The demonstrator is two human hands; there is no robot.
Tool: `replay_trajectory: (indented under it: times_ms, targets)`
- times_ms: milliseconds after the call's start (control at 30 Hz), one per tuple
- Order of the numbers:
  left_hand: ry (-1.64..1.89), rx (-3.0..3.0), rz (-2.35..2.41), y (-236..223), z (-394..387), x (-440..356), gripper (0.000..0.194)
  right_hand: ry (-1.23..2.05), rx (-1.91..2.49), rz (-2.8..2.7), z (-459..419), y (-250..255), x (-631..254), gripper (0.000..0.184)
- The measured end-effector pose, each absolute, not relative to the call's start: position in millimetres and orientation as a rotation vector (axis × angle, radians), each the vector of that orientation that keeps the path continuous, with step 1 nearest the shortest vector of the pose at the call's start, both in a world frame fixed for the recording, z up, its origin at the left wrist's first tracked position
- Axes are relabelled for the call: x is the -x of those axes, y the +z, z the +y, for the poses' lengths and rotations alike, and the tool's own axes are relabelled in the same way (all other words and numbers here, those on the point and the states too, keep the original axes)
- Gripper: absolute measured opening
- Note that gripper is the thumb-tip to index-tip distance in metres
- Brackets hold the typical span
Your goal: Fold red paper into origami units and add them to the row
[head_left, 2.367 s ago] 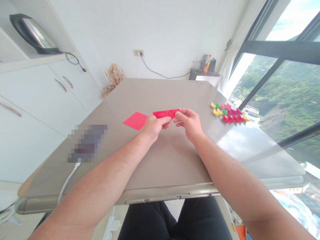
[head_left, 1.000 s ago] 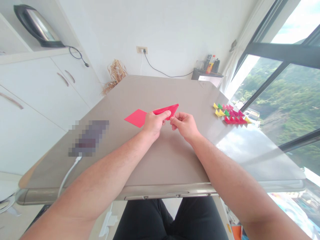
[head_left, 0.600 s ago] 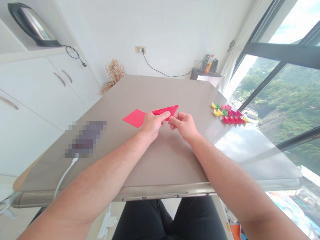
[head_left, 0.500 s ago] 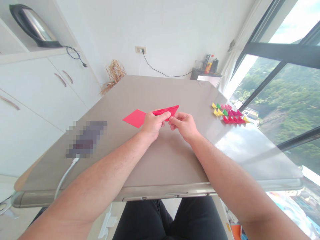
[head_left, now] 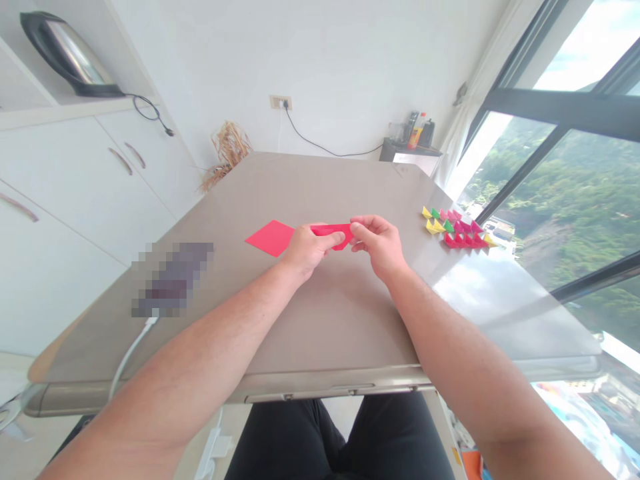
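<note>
Above the middle of the table, a folded red paper (head_left: 343, 234) is held between both hands. My left hand (head_left: 308, 249) is closed on its left part, thumb lying along the front. At the paper's right end, my right hand (head_left: 379, 242) pinches the corner between thumb and fingers. The fingers hide part of the folds. A flat red sheet of paper (head_left: 270, 238) lies on the table just left of my left hand, its right corner behind that hand.
Several small folded paper boats (head_left: 463, 233) in yellow, green, pink and red stand in rows near the window. At the left, a blurred dark object (head_left: 175, 280) lies with a white cable (head_left: 129, 353). The table's front edge (head_left: 330, 383) is close to my lap.
My right hand has moved slightly up and right, onto the paper's right end. That end, a pointed tip sticking up before, is now lower and partly covered by the fingers.
</note>
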State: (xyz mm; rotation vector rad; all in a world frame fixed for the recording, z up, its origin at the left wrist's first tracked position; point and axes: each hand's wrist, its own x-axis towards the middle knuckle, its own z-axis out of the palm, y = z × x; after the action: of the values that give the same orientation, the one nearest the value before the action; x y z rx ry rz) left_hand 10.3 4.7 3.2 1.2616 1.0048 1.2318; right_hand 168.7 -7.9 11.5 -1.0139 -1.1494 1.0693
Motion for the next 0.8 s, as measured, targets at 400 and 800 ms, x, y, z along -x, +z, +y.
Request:
replay_trajectory:
  times_ms: [400,800]
  targets:
    - [1.179,-1.199,0.950,-1,7,-6,0.034,0.696,1.149,-1.478,-7,2,-173,0.027]
    - [1.121,-1.213,0.924,-2,5,-7,0.035,0.399,1.103,-1.579,-5,-5,-170,0.018]
